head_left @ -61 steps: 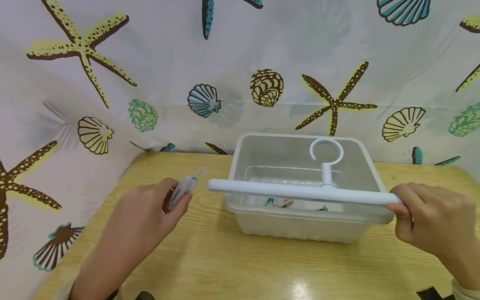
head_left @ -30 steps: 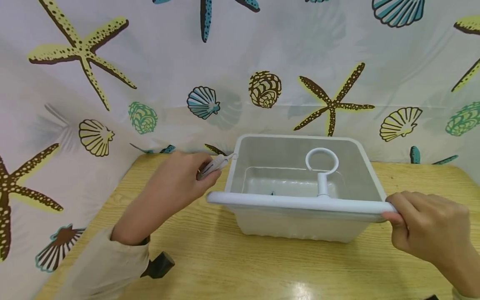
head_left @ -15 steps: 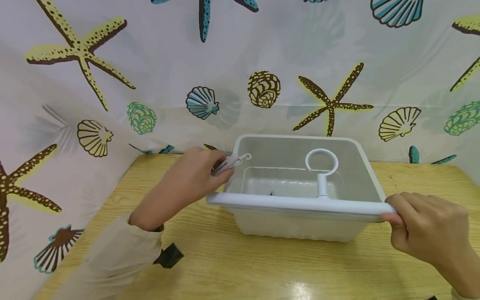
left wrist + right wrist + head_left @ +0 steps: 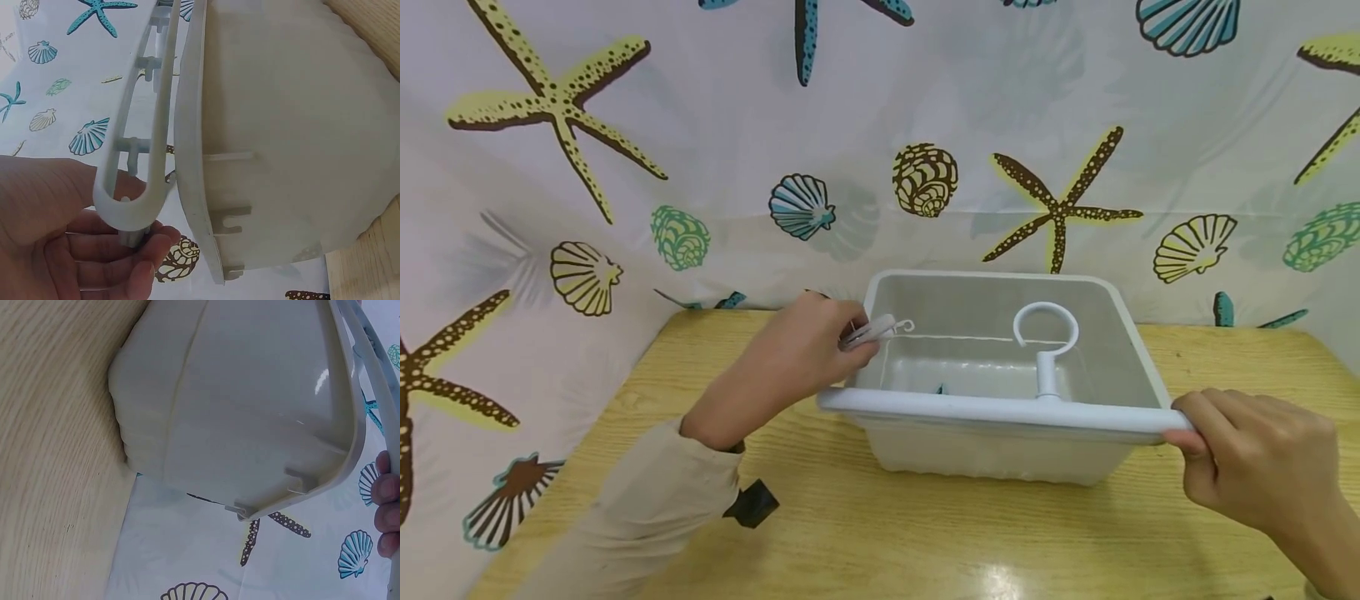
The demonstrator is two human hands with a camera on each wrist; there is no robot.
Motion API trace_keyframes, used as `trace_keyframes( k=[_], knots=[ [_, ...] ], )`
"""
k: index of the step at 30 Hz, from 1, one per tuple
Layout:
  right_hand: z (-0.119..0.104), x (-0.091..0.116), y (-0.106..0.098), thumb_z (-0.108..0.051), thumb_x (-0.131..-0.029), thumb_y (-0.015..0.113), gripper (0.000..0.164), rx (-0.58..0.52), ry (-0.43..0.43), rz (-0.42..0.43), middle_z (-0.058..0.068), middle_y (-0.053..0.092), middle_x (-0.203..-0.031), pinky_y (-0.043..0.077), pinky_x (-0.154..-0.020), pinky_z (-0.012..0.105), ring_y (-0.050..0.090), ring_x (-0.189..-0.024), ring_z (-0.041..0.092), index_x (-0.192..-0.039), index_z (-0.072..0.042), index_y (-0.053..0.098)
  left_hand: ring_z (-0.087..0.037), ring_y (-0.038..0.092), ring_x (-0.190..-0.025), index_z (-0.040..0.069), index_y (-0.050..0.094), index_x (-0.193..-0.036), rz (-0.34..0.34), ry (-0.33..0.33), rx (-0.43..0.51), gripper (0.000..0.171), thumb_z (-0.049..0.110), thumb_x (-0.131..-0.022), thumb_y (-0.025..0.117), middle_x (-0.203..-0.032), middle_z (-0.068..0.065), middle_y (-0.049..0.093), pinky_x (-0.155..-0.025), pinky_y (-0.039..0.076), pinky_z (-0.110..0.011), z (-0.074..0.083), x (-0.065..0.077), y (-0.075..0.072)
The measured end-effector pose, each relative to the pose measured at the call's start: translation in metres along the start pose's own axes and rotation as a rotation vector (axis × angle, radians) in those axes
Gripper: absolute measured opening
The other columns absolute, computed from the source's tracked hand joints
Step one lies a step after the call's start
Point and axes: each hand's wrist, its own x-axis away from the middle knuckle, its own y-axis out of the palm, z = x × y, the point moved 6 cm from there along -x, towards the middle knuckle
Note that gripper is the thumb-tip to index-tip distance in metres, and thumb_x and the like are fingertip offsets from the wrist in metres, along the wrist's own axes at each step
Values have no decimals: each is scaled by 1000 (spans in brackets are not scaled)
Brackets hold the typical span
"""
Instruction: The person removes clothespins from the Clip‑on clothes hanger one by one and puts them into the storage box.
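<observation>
My left hand [image 4: 805, 350] pinches a pale grey clothespin [image 4: 868, 332] with a small hook at its tip, over the left side of a white plastic basin [image 4: 1138, 367]. My right hand [image 4: 1262, 454] grips the right end of a long white clip hanger [image 4: 955, 406] with an open ring hook on top. The hanger lies along the basin's near rim in the head view. From the left wrist, its underside [image 4: 134, 206] shows as a long loop with several small crosspieces, and my left fingers [image 4: 144, 262] curl just under its rounded end.
The basin stands on a wooden table [image 4: 925, 542], near a white cloth [image 4: 722, 150] printed with shells and starfish at the back and left. A small teal thing [image 4: 942, 389] shows inside the basin, mostly hidden behind the hanger.
My left hand has carried the clothespin to the right and forward, from beside the basin to over its left rim. The hanger in my right hand has come down toward the near rim.
</observation>
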Motion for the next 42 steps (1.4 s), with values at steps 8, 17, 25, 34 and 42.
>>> trace_keyframes(
  k=[8,17,25,34,42],
  knots=[
    [7,13,3,-43,-101,36,54,0,10,6,-2,42,-49,11,-32,25,24,-33,12,-60,-9,46,-12,57,-64,2,70,-90,6,93,4,15,16,-85,74,-78,-5,68,-60,48,-27,5,-3,5],
    [7,14,1,-43,-101,36,54,5,12,23,-2,40,-49,11,-33,26,23,-33,12,-60,-9,45,-11,57,-63,2,70,-89,-5,109,13,14,15,-85,74,-79,-6,69,-57,47,-26,6,-7,8],
    [8,16,-1,-44,-101,36,55,2,16,33,-3,40,-49,11,-33,26,24,-32,13,-60,-9,46,-14,60,-68,2,69,-91,-26,87,6,14,14,-86,73,-83,-7,69,-63,50,-30,1,-12,11],
    [6,12,-2,-43,-102,35,55,2,9,19,-2,41,-48,12,-32,26,26,-31,15,-61,-8,46,-20,65,-78,2,70,-92,-27,63,-8,12,11,-86,73,-89,-9,69,-71,52,-35,-11,-18,15],
    [7,13,-2,-44,-101,36,55,-2,14,29,-2,41,-49,12,-32,26,26,-32,14,-61,-8,47,-23,65,-82,1,67,-99,21,69,-102,15,10,-88,70,-93,-11,68,-69,53,-36,-11,-17,15]
  ],
)
